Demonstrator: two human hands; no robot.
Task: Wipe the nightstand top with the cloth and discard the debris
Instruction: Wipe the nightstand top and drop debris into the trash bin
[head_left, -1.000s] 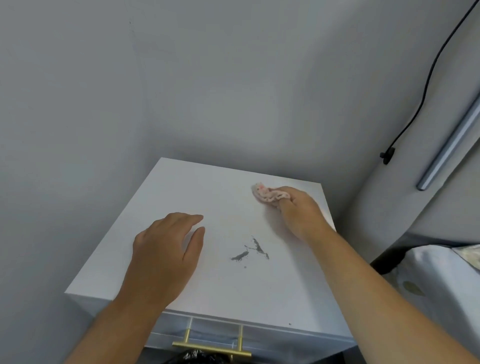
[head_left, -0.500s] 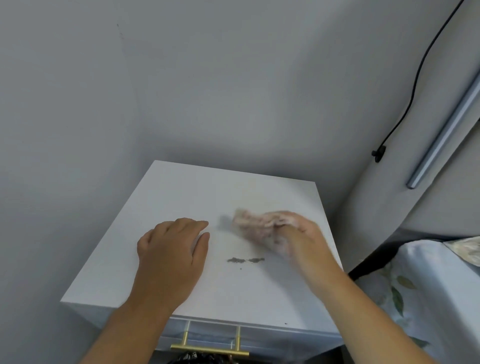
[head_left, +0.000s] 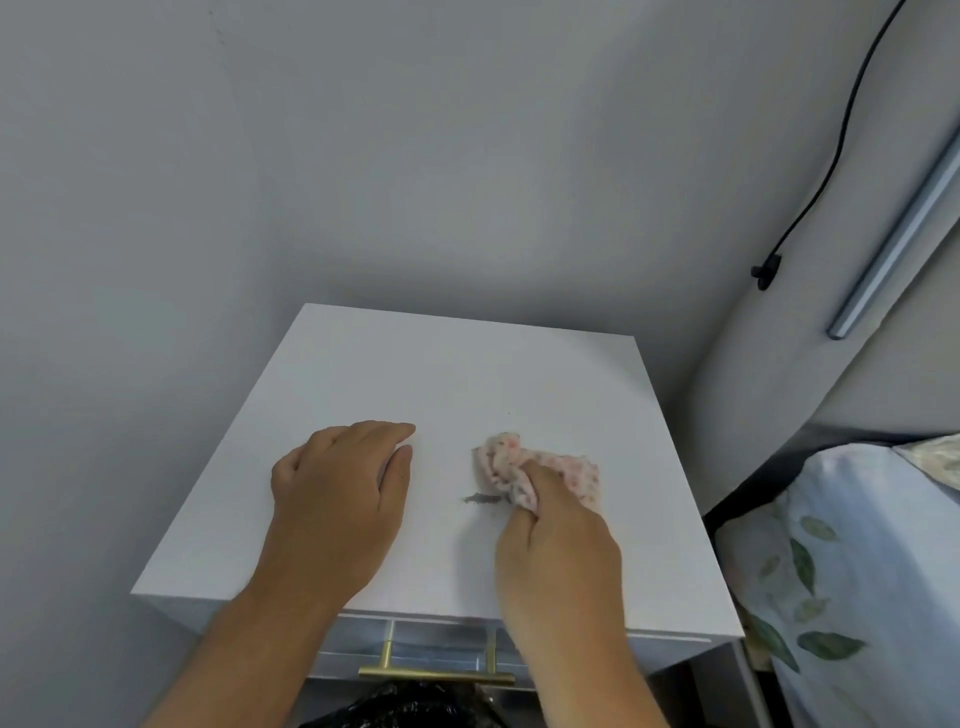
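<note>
Centrally, a crumpled pink-patterned cloth (head_left: 540, 475) sits pressed onto the white nightstand top (head_left: 457, 379), just right of the surface's middle, bunched in the fingers of the person's right hand (head_left: 558, 551), which is closed around its near edge. A small grey smear of debris (head_left: 480, 500) lies on the top at roughly 8 o'clock from the cloth, touching its lower left fringe. The left hand (head_left: 337, 499) rests palm down on the surface at 9 o'clock from the cloth, fingers together and extended, holding nothing; a bare strip of tabletop separates it from the debris. Both forearms reach in from the 6 o'clock edge of the frame.

Below the top's near edge, the drawer front carries a brass bar handle (head_left: 436, 674), and a crinkled black plastic bag (head_left: 405, 709) shows beneath it at 6 o'clock. The nightstand stands in a corner of plain grey wall (head_left: 363, 156). At 3 o'clock, a bed with leaf-printed bedding (head_left: 841, 571) stands just beside the nightstand. Higher up, toward 2 o'clock, a black cable (head_left: 836, 150) runs down the wall to a small clip, near a slim silver bar (head_left: 904, 244) mounted at a slant.
</note>
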